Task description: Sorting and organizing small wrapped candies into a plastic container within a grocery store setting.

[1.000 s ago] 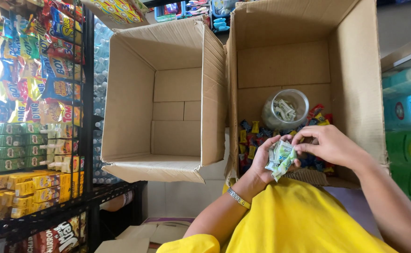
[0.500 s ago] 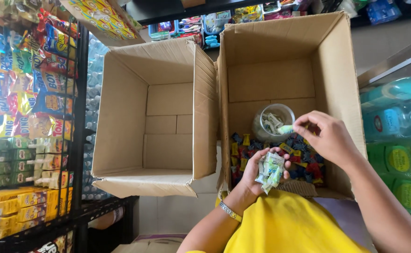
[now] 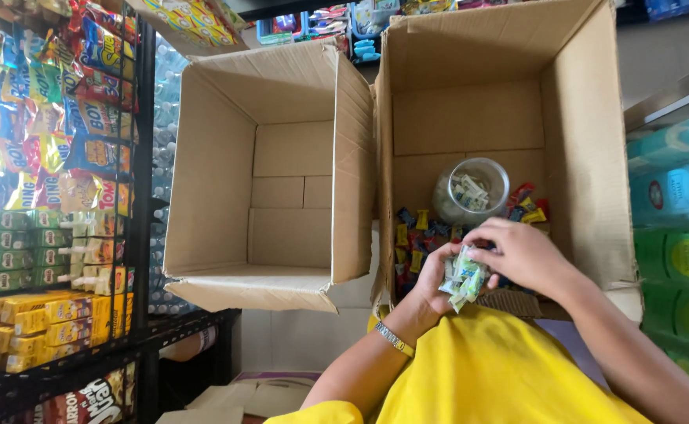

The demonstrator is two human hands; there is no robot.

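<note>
Candy packets [image 3: 464, 279], small and green-and-white, sit bunched in the left hand [image 3: 439, 276], which is curled around them at the near edge of the right cardboard box [image 3: 588, 157]. Right hand [image 3: 521, 255] pinches at the bunch from above, fingers bent. Behind them a clear jar [image 3: 470, 191] stands among loose sweets [image 3: 417, 235].

Two open cardboard boxes side by side, walls touching. Right box [image 3: 580, 133] is the carrier: on its floor a clear round jar [image 3: 470, 191] holding a few sachets. Loose wrapped candies [image 3: 419, 235], blue, yellow and red, heaped just in front of the jar and beside it. Left box [image 3: 219, 157] beside the jar's box: bare cardboard floor.
</note>
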